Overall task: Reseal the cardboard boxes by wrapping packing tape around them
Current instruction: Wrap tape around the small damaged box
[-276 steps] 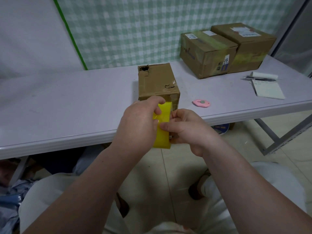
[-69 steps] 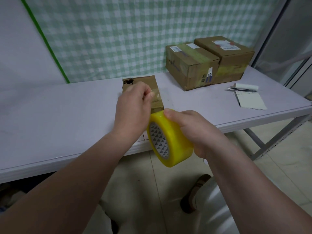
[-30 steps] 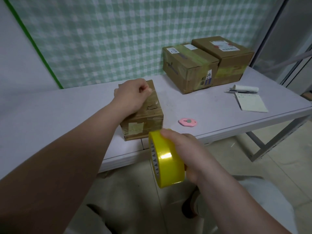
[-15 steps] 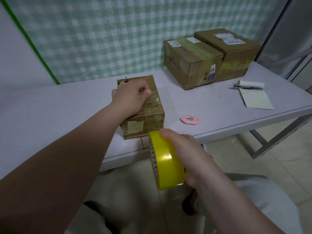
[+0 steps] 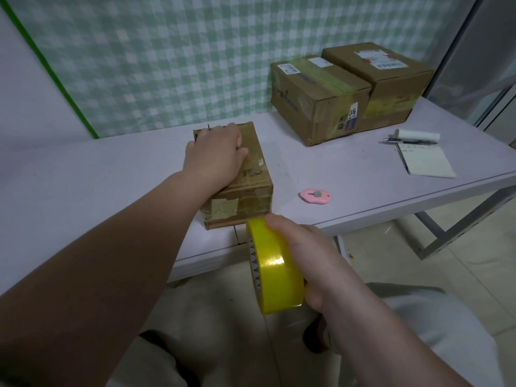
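Note:
A small worn cardboard box (image 5: pixel 245 196) sits near the front edge of the white table (image 5: pixel 83 191). My left hand (image 5: pixel 215 157) rests on its top with the fingers curled, pressing down on the end of the clear tape, which is hard to make out. My right hand (image 5: pixel 315 261) grips a yellow roll of packing tape (image 5: pixel 275 263) just below and in front of the box, off the table's edge. A glossy strip shows across the box's near top edge.
Two larger taped boxes (image 5: pixel 318 99) (image 5: pixel 391 79) stand at the back right against the green checked wall. A pink box cutter (image 5: pixel 315 196) lies right of the small box. A notepad (image 5: pixel 425 163), a pen (image 5: pixel 405 141) and a paper roll (image 5: pixel 418 134) lie far right.
Since 2.3 s ago my left hand has gone from above the box down onto its top. My right hand drew the roll back below the table edge. Both have held still for the last second.

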Motion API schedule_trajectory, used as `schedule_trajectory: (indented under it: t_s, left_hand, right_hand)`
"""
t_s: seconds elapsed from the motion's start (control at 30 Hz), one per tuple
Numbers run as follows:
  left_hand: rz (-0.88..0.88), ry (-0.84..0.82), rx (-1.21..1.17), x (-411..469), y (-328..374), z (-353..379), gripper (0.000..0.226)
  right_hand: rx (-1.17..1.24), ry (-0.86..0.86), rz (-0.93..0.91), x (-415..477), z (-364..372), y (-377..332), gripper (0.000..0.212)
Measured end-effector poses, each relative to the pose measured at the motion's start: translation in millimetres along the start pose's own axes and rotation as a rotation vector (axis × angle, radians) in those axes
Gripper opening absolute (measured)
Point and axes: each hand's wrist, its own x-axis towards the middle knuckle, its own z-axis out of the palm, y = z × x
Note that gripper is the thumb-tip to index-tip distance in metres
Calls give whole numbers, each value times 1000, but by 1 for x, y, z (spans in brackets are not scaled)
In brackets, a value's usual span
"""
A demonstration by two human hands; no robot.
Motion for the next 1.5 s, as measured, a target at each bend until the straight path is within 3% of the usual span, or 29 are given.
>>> schedule_trajectory:
  t_s: [0.07,0.13,0.2,0.27,0.3,0.37,0.53,0.77,0.9,1.0,1.07,1.2,1.5]
  left_hand:
    - [135,55,-19,-1,0,-4,9]
    - [305,29,-89,-8,1,-11,31]
    - [414,-197,-184,-22,0,-19,48]
    - [481,-478,-130,-33,-10,-20,68]
    - [521,-535,-20,-37,-15,-19,73]
    - [578,-497,149,-38,-22,-13,75]
    - [564,-387,203,-43,-19,-3,71]
    - [533,-429,189,-43,-14,-5,67]
    - [480,-564,139,-38,-12,-13,75]
    - [346,-685,-62,-33,-5,-26,68]
    - [262,-586,-181,-35,1,-24,55]
    - [300,-296,-28,-46,12,-7,52]
    - [331,-315,280,-42,23,1,54]
  right_hand:
    - [2,2,0,0,0,0,39]
    - [3,-3,-1,0,-2,-1,34]
    - [6,-7,-2,0,-6,-1,31]
    - [4,-4,-11,0,-8,0,29]
    - [0,-2,-19,0,-9,1,28]
    - [8,-4,-34,2,-9,3,30]
    - [24,-27,-42,2,-8,7,29]
    - [55,0,-46,3,-6,12,35]
    - [49,13,-28,3,-6,13,42]
    - [56,14,-21,4,-5,13,42]
    - [60,16,-17,5,-5,13,44]
    - [52,-1,-8,6,-6,14,43]
    - [34,-73,18,11,-10,11,48]
